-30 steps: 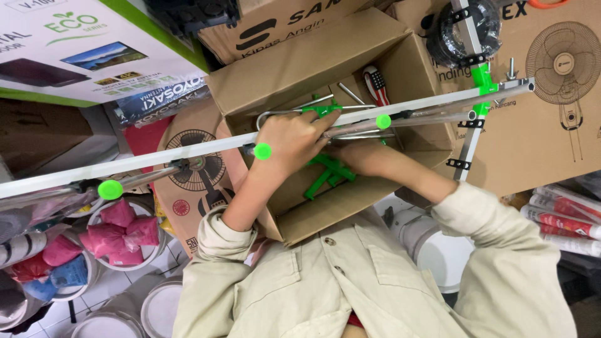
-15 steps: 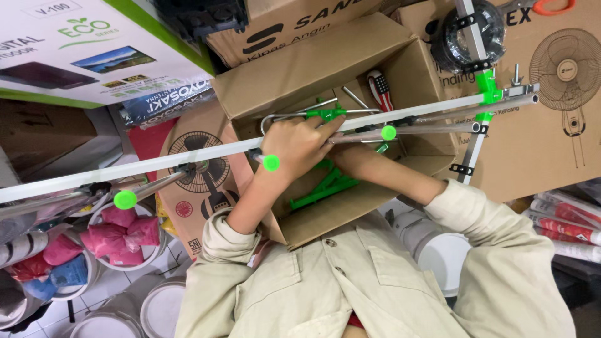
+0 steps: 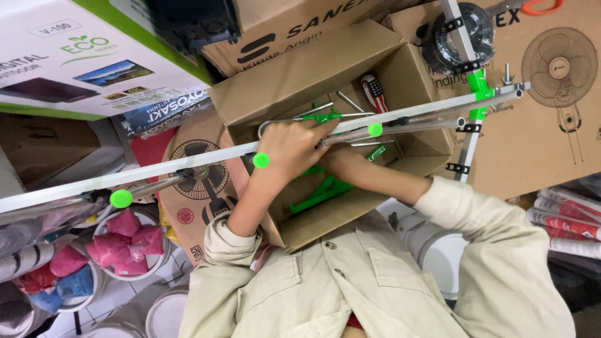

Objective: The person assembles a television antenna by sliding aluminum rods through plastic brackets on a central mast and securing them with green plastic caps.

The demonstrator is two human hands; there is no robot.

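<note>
Left hand pinching metal antenna rod w/ green caps, right hand reaching into cardboard box, grip hidden; parts still inside.

The open brown cardboard box is crossed at its mouth by a long white metal rod with green plastic caps and thinner silver rods, leaving only narrow gaps for entry. Inside, green plastic brackets and loose metal pins crowd the floor. The left hand and right hand fill the middle. Printed fan cartons wall the right side.
</note>
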